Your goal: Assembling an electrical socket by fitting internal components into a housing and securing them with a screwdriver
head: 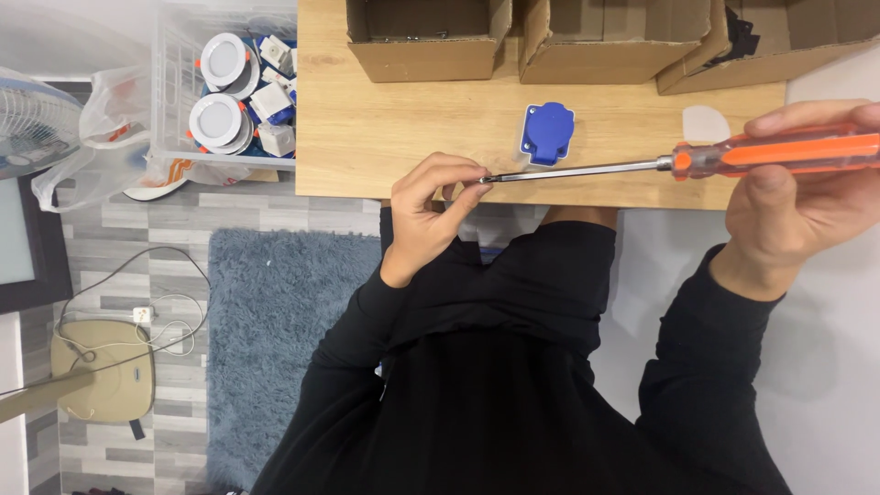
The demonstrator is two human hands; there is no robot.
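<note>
My right hand (807, 206) grips the orange handle of a long screwdriver (770, 154), its steel shaft reaching left across the table. My left hand (431, 206) pinches something tiny at the shaft's tip, likely a screw, too small to tell for sure. Just beyond the shaft, a blue socket cover (547, 133) lies on the wooden table (385, 128), with a small white disc (704, 122) to its right.
Three open cardboard boxes (426, 41) line the table's far edge. A clear plastic crate (225, 87) of round white lamps stands at the left. On the floor are a blue rug (275, 312), a fan base (101, 367) with a cable, and a plastic bag (110, 119).
</note>
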